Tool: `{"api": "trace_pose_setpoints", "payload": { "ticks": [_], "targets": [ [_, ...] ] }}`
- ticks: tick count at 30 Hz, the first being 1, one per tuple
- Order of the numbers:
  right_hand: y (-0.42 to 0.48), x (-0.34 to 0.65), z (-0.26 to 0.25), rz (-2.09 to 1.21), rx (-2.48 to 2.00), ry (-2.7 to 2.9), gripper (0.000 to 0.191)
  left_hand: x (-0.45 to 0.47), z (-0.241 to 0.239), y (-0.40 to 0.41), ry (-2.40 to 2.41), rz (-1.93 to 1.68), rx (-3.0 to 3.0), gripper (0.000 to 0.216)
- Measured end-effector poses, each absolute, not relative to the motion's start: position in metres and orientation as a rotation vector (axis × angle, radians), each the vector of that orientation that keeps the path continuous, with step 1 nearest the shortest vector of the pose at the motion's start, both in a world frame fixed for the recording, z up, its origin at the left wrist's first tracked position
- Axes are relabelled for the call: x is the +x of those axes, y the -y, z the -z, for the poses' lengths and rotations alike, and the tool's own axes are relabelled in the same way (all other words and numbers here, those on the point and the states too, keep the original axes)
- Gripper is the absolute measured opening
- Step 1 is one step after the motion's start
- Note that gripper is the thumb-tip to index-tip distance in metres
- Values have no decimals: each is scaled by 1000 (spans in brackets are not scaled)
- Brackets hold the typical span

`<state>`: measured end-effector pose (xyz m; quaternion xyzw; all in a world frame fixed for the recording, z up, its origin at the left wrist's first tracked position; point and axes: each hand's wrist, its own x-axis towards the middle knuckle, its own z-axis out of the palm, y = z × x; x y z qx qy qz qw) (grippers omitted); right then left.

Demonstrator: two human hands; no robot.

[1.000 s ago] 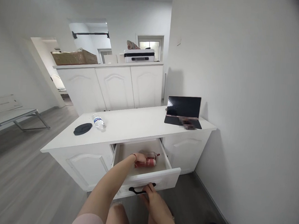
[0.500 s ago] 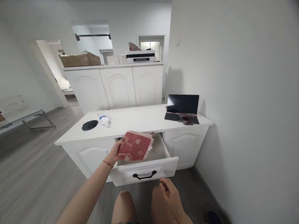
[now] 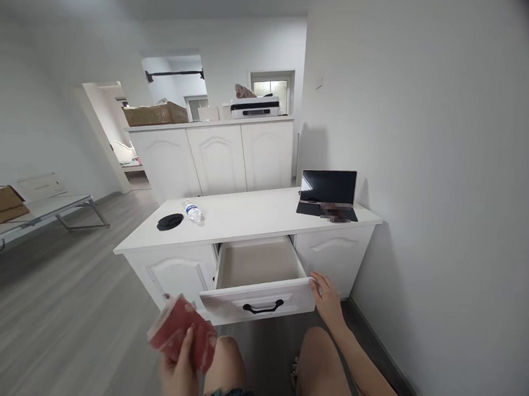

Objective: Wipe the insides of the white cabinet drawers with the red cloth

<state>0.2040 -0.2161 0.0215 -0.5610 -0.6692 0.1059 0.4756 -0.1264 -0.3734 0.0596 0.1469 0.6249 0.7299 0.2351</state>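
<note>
My left hand [image 3: 180,365] grips a folded red towel [image 3: 184,332] with a pale pattern, slightly blurred, low in front of the cabinet and left of my knees. The drawer [image 3: 259,301] is pulled out and its inside is bare. At its right front corner, my right hand [image 3: 328,296] holds the top edge of the drawer front, fingers over the rim. A black handle [image 3: 263,306] sits on the middle of that front.
On the white cabinet top [image 3: 241,217] are a clear water bottle [image 3: 193,212], a flat black round object [image 3: 170,221] and an open laptop [image 3: 328,189]. A wall rises close on the right. Farther left, a glass table [image 3: 46,207] carries a cardboard box [image 3: 0,208].
My left hand has brought the towel out from over the drawer, down and to the left. My right hand has risen from my knee to the drawer's right corner.
</note>
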Motion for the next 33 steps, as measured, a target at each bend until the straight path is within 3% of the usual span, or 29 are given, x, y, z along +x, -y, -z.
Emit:
{"api": "trace_pose_setpoints", "payload": {
  "ticks": [6,15,22,33],
  "targets": [
    [217,207,-28,-348,-1371,1640,42,-62,-17,317,-2171,-1948,1189,44],
    [211,214,-45,-506,-1368,1668,43,-13,-2,283,-2282,-1754,1508,34],
    [193,225,-32,-779,-1308,1584,47,28,1,281,-2198,-1541,1709,25],
    [189,233,-32,-896,-1290,1571,44,89,43,258,-1590,-1090,2343,37]
  ]
}}
